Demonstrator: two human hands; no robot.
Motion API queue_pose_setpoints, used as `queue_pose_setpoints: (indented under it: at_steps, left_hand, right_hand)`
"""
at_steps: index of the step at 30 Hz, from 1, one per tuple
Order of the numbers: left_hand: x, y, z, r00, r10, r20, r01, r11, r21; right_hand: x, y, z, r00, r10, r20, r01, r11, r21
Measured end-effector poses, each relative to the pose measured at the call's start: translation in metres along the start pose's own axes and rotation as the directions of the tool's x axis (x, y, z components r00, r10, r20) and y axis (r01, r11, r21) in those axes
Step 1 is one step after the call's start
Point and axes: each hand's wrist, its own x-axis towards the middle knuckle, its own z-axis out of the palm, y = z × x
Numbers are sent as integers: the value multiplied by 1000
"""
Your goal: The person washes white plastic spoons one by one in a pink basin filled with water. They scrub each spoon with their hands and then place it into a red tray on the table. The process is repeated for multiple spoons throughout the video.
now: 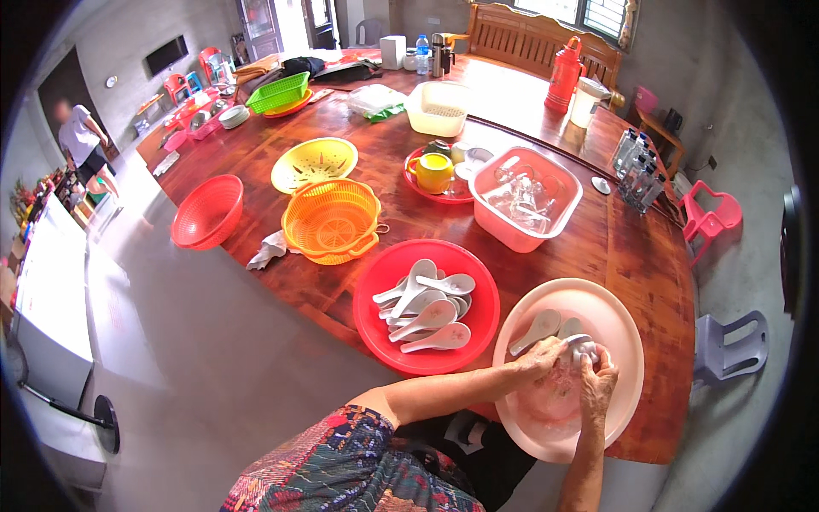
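Both bare hands work over a wide pale pink basin (627, 341) at the near edge of the brown wooden worktop (636, 264). The left hand (543, 358) reaches in from the left, its fingers closed on a white spoon (578, 339) held just above the inside of the basin. The right hand (600, 375) comes up from below, its fingers pinched around what looks like a crumpled white cloth (586, 352) pressed against that spoon; where the cloth ends and the spoon begins is hard to tell. Two more spoons (539, 329) lie in the basin just beyond the left hand, toward its far side. Just left of it, a red basin (369, 333) holds a heap of white spoons (431, 317), their handles pointing various ways. Beyond these stand an orange basket (331, 220), a yellow colander (299, 166) and, near the left edge of the worktop, a red basket (207, 212). Behind the two basins, a pink tub (512, 232) carries clear glassware (525, 198), and beside it a yellow mug (431, 173) sits on a red tray (452, 200). Farther back, a red flask (563, 77) stands upright near a long wooden bench (546, 40)
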Motion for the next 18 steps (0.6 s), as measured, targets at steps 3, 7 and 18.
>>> queue_pose_setpoints:
  at_steps: [3, 7, 18]
  left_hand:
    - [-1, -1, -2, 994, -92, 61, 100, 984, -146]
    - [-3, 13, -2, 965, -239, 111, 255, 951, -174]
    - [-14, 13, 10, 973, -121, 196, 125, 992, -7]
  right_hand:
    - [3, -9, 16, 981, -194, -21, 178, 936, -304]
    - [-3, -16, 24, 964, -261, 57, 267, 943, -197]
    - [5, -16, 16, 984, 3, -175, 18, 993, 116]
